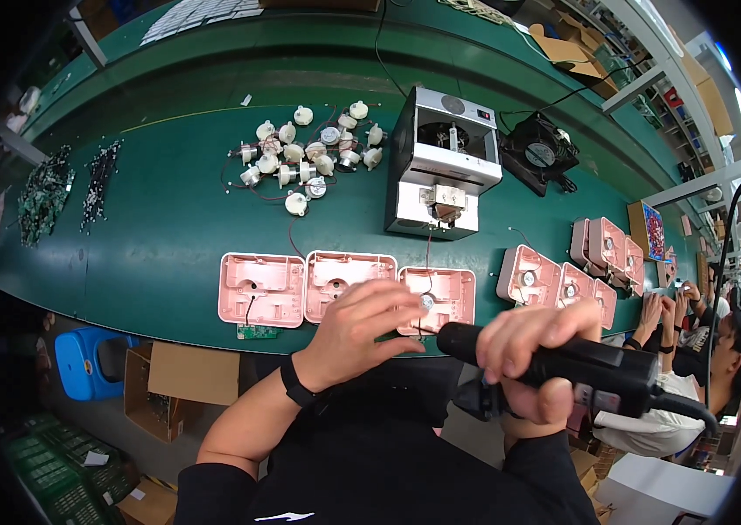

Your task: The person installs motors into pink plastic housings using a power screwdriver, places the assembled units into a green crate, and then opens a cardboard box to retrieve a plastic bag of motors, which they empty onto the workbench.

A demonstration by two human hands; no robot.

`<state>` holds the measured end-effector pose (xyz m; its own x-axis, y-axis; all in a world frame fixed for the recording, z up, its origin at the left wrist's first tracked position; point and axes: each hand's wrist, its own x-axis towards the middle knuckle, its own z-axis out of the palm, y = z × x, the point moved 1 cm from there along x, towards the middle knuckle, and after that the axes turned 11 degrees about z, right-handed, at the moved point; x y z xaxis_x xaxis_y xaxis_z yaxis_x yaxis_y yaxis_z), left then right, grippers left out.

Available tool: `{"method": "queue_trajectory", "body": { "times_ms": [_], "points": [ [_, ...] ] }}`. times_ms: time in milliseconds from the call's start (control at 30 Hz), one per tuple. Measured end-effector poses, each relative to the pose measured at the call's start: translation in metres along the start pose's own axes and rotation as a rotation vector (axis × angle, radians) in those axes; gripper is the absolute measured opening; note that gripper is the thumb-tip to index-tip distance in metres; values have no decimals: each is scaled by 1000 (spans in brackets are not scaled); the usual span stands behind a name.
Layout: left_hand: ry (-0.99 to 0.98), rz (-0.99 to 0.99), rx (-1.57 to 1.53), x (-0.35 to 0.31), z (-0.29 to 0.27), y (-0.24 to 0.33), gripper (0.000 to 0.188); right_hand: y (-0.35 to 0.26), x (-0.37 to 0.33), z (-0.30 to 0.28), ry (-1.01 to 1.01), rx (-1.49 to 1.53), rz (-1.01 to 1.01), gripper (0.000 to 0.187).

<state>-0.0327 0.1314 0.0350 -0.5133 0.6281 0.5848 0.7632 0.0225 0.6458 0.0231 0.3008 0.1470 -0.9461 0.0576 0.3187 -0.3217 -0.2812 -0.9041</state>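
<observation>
My right hand (538,350) is wrapped round a black electric screwdriver (602,372), its nose pointing left and its cord trailing off to the right. My left hand (357,328) reaches over the near table edge with fingers stretched out, just above a pink plastic housing (458,289). A small round motor (426,302) sits inside that housing, partly behind the fingertips. Two more pink housings (261,289) stand open to its left; my left hand covers part of the nearer one. A green circuit board (257,332) lies at the front of the leftmost housing, by a black wire.
White-capped motors (296,157) lie heaped at the back. Behind the housings stands a black-and-white machine (445,166), with a black fan (541,153) beside it. More pink housings (528,276) are to the right. Circuit boards (47,197) lie far left. Another person (738,350) works at right.
</observation>
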Motion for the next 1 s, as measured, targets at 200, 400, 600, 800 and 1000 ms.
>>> {"method": "queue_trajectory", "body": {
  "times_ms": [200, 400, 600, 800, 1000],
  "points": [
    [-340, -19, 281, 13, -9, -8, 93, 40, 3, -12, -71, -63, 93, 41],
    [-421, 0, 387, 13, 1, -14, 98, 60, 3, -15, -39, -128, 175, 41],
    [-407, -1, 421, 8, 9, -23, 95, 70, 3, -23, -60, -240, 198, 40],
    [-363, -14, 366, 8, 13, -28, 90, 71, 7, -22, -78, -248, 176, 38],
    [-371, -18, 352, 10, 11, -29, 88, 76, 10, -22, -103, -235, 188, 37]
  ]
}}
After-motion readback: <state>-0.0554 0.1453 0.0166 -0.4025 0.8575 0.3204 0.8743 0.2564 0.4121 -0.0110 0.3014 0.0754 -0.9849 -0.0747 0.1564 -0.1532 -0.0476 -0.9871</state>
